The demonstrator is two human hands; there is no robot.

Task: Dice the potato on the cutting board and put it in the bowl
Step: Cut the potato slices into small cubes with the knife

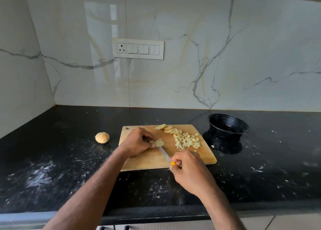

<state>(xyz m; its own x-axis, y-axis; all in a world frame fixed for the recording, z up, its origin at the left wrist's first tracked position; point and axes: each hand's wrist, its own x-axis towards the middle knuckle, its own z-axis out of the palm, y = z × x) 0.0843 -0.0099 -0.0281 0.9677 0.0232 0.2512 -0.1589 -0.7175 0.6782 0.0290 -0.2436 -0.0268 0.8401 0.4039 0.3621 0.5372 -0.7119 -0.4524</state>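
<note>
Wooden cutting board (152,160): lying on black worktop (69,160).
Left hand (137,142): fingers pinning potato piece (159,143) on the board.
Right hand (188,170): grip clenching yellow-handled knife (165,154), blade beside that piece.
Diced potato (187,141): piling right of slices (171,130).
Black bowl (227,125): sitting beside the board.

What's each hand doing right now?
Left hand: fingers curled on the potato slices.
Right hand: closed around the knife.

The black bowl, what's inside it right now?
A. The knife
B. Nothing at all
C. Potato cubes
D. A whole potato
B: the black bowl shows only its dark inside, while the diced potato sits heaped on the cutting board.
</note>
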